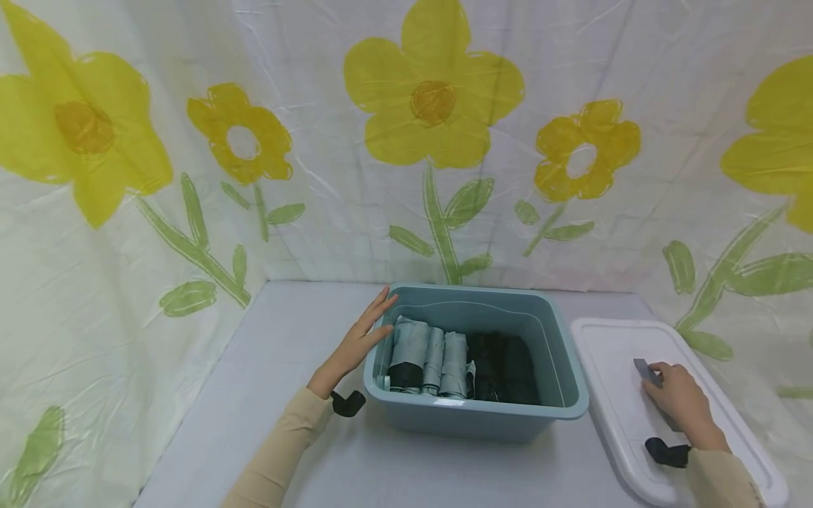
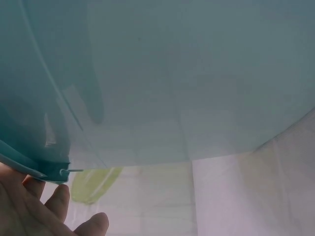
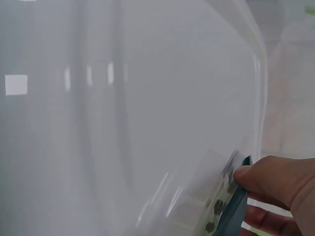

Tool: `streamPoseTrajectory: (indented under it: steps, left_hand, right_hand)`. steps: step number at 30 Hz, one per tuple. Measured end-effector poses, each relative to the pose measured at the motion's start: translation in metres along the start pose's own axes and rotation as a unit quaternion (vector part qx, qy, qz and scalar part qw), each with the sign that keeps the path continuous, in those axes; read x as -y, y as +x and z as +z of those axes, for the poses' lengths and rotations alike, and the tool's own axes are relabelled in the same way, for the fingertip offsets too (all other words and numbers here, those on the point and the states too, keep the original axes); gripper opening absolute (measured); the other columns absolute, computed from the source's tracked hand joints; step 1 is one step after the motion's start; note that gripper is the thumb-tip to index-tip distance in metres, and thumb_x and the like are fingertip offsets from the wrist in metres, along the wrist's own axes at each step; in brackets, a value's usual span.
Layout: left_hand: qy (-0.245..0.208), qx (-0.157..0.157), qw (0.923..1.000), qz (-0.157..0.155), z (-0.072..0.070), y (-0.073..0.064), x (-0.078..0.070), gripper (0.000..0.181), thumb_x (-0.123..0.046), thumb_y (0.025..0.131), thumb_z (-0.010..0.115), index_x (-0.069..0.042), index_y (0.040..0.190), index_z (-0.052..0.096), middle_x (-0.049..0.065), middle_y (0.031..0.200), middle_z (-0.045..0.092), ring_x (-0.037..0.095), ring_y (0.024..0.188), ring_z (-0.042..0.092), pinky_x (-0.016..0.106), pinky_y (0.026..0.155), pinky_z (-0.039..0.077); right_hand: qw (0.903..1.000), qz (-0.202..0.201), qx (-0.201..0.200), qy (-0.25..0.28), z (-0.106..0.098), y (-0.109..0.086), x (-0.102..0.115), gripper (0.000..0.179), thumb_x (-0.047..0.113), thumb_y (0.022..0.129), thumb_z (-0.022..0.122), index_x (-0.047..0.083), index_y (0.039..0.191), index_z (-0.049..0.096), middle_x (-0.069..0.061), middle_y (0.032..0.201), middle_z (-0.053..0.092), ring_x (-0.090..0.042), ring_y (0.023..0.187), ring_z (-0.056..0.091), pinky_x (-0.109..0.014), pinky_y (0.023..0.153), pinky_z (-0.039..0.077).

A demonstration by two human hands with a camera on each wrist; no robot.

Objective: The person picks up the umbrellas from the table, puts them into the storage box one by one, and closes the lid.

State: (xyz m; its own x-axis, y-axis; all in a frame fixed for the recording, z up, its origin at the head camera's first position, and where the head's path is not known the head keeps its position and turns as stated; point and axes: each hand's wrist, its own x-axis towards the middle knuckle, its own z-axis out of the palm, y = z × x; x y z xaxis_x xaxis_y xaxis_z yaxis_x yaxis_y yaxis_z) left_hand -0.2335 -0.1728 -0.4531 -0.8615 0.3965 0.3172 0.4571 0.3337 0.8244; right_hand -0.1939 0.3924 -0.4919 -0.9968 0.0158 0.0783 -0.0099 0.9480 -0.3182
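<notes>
A blue-green plastic bin (image 1: 470, 423) stands on the table, holding several pale blue-grey rolled bundles (image 1: 409, 342) on its left and dark, black items (image 1: 502, 367) on its right. My left hand (image 1: 352, 347) touches the bin's left rim with fingers stretched out; its fingertips (image 2: 59, 196) show by the rim's underside in the left wrist view. Over the white lid (image 1: 610, 374), my right hand (image 1: 682, 402) pinches a slim, flat grey-blue piece (image 1: 643, 368) between thumb and fingers. One face of that piece (image 3: 219, 204) carries dark spots on a pale ground; its exact kind is unclear.
The lid lies right of the bin, with its raised edge near the bin's right side. A pale table surface (image 1: 267, 353) extends left and in front. Behind hangs a white curtain (image 1: 330, 212) printed with yellow flowers.
</notes>
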Motion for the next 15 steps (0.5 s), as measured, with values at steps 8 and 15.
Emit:
streamPoseTrajectory:
  steps: [8, 15]
  left_hand:
    - [0.002, 0.001, 1.0000, -0.004, 0.000, -0.001, -0.005, 0.053, -0.013, 0.098, 0.045, -0.013, 0.147, 0.027, 0.004, 0.156, 0.005, 0.024, 0.143, 0.003, 0.062, 0.107, 0.012]
    - [-0.017, 0.014, 0.9997, -0.009, -0.005, -0.004, -0.034, 0.052, -0.010, 0.097, 0.044, 0.000, 0.145, 0.026, 0.017, 0.155, 0.004, 0.032, 0.142, 0.002, 0.063, 0.107, 0.010]
  right_hand:
    - [0.9999, 0.002, 0.012, -0.006, -0.009, 0.002, 0.004, 0.044, 0.013, 0.082, 0.060, -0.020, 0.109, 0.048, -0.032, 0.087, 0.051, -0.034, 0.071, 0.052, -0.046, 0.057, 0.043]
    - [0.9997, -0.023, 0.008, -0.009, -0.018, 0.004, 0.009, 0.043, 0.013, 0.082, 0.060, -0.019, 0.108, 0.050, -0.029, 0.084, 0.052, -0.036, 0.072, 0.053, -0.047, 0.058, 0.043]
